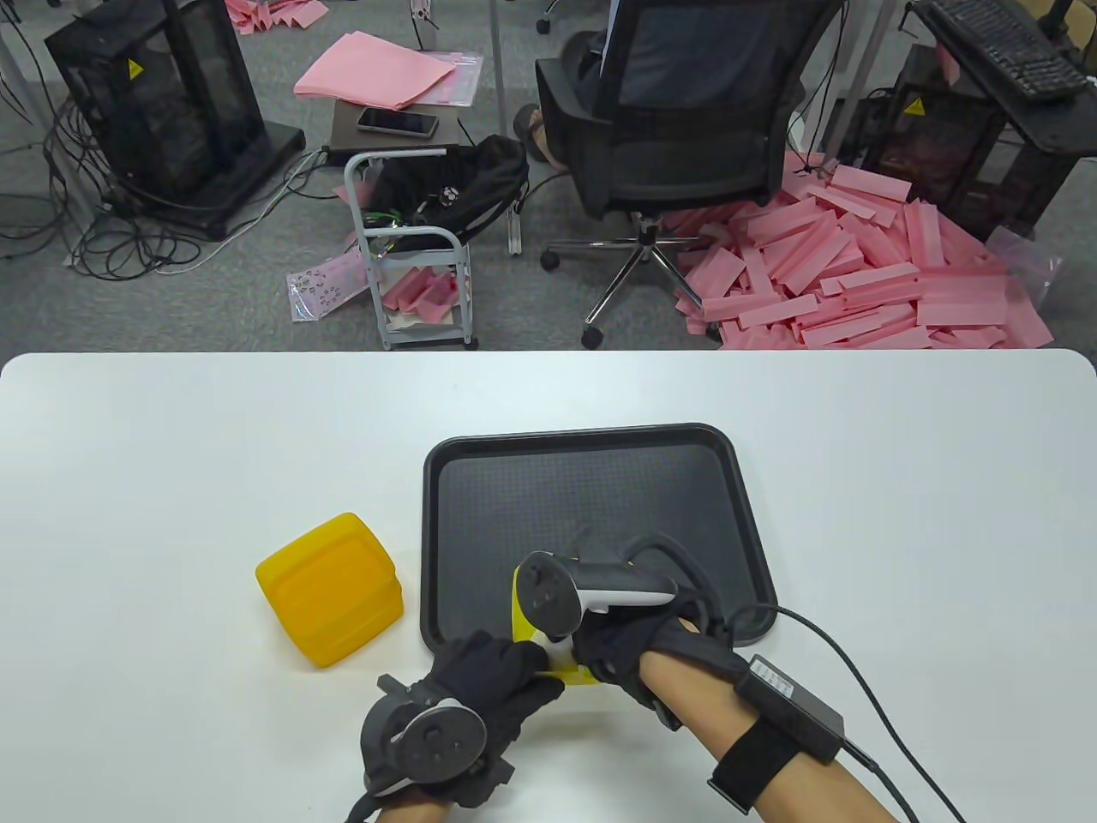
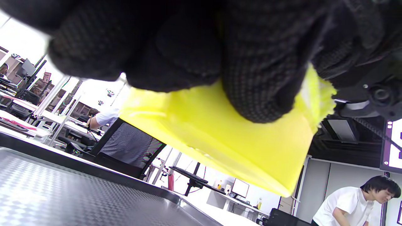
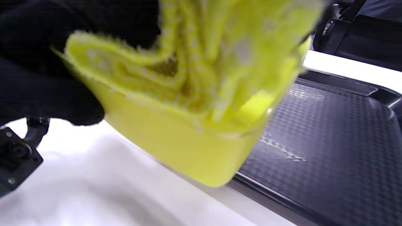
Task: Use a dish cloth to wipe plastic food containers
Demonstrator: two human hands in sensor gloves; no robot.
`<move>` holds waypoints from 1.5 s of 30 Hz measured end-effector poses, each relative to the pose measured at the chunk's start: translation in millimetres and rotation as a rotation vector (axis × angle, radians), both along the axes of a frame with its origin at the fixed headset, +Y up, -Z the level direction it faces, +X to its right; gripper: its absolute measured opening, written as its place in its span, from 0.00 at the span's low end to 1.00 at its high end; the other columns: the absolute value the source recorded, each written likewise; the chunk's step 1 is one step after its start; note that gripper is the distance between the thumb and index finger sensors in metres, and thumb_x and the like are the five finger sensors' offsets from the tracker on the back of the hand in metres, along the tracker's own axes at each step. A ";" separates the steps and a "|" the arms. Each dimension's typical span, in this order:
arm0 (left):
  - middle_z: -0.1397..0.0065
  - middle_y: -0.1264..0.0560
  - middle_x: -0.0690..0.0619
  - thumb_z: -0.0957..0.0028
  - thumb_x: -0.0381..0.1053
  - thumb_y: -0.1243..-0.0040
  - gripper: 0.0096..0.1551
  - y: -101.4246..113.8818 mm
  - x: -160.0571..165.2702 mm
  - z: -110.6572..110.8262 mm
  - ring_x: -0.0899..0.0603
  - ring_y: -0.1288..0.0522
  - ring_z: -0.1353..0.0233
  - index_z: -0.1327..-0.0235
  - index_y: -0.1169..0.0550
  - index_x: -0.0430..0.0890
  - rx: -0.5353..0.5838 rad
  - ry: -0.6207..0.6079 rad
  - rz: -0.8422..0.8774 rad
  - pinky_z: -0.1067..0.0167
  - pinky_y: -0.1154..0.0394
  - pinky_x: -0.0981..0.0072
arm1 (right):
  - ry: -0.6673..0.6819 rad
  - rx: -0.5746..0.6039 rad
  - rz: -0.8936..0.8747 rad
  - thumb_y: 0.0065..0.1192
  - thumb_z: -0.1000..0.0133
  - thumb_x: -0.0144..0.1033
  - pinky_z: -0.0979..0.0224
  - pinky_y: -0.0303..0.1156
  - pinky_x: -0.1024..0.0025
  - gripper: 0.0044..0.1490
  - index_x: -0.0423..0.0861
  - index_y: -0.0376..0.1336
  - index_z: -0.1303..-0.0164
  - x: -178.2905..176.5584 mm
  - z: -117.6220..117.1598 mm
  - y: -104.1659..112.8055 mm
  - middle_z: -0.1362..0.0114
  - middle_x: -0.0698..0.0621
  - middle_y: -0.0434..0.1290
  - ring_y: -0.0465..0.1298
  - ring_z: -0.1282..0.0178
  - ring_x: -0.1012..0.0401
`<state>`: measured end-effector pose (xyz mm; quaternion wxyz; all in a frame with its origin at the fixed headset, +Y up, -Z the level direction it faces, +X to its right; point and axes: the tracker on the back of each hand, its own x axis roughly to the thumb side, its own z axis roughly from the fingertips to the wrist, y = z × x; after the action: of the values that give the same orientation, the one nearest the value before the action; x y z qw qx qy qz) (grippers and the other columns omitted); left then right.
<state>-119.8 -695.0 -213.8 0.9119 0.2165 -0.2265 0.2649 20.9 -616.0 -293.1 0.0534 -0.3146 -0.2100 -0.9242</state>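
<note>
My left hand (image 1: 501, 677) grips a light yellow plastic container (image 2: 220, 138) and holds it above the near edge of the black tray (image 1: 600, 446). In the right wrist view the container (image 3: 185, 150) is tilted, and a yellow dish cloth (image 3: 201, 59) is bunched inside it. My right hand (image 1: 613, 656) holds the cloth in the container; its fingers are mostly hidden. A darker yellow lidded container (image 1: 330, 589) sits on the white table (image 1: 171, 446) to the left of the tray, apart from both hands.
The tray floor (image 3: 329, 141) is bare in view. Beyond the table's far edge are an office chair (image 1: 677, 129), a small white cart (image 1: 411, 249) and a pile of pink foam pieces (image 1: 857, 274). A cable (image 1: 866, 686) runs from my right wrist.
</note>
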 end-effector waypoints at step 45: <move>0.70 0.13 0.54 0.64 0.64 0.23 0.23 3.1 -0.2 2.4 0.45 0.14 0.64 0.62 0.10 0.52 0.040 0.043 0.007 0.64 0.17 0.54 | 0.096 0.556 0.455 0.75 0.48 0.50 0.60 0.83 0.66 0.30 0.56 0.71 0.36 -14.6 11.3 -5.3 0.40 0.56 0.80 0.82 0.51 0.52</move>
<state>-119.9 -691.9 -211.4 0.9111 0.2412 -0.2114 0.2589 6.3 -621.3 -281.8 0.3508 -0.2763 -0.0125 -0.8947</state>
